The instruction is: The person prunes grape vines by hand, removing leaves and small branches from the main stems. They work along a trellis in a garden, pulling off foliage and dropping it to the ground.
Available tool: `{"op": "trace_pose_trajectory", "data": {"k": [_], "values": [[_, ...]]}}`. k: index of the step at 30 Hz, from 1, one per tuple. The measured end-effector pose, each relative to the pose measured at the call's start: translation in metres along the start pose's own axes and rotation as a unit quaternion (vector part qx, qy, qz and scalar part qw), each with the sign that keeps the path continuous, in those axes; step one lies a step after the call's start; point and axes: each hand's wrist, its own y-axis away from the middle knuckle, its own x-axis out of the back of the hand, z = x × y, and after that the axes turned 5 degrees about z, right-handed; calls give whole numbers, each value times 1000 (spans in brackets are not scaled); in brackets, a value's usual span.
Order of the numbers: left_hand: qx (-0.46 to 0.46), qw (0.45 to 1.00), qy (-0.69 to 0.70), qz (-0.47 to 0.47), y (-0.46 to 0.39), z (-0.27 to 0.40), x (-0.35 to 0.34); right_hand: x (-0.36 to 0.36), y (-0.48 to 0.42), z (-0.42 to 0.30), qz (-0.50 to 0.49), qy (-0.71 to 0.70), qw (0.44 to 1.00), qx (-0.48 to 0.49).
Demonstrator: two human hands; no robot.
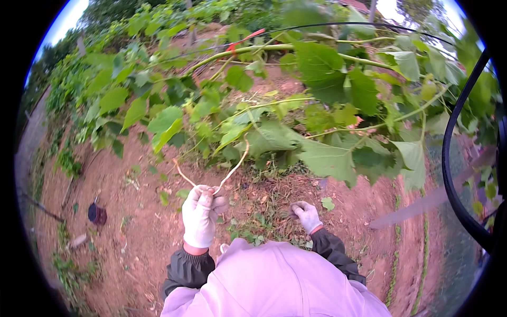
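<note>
My left hand, in a pale glove, pinches a pale tie strip between thumb and fingers; its two ends stick up in a V below the vine leaves. My right hand, gloved too, is lower right of centre with its fingers curled together; whether something thin is between the fingertips cannot be told. Above both hands a green grapevine cane runs across beside a dark wire, with a red tie around them. Broad grape leaves hang from the shoots.
Reddish soil carries dry plant litter before me. A dark container stands on the ground at left. At right, a thick black curved tube or cable is close to the camera. More vines and posts stand behind.
</note>
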Motion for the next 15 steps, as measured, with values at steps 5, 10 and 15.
{"op": "trace_pose_trajectory", "data": {"k": [5,10,15], "values": [[-7,999,-2,36,8,-3,20,-23,12,12,-47,-3,997,-61],[10,994,-76,74,5,-14,38,-17,17,34,-55,4,991,-119],[6,987,-128,96,-3,-23,44,-13,12,31,-43,-33,984,-171]]}}
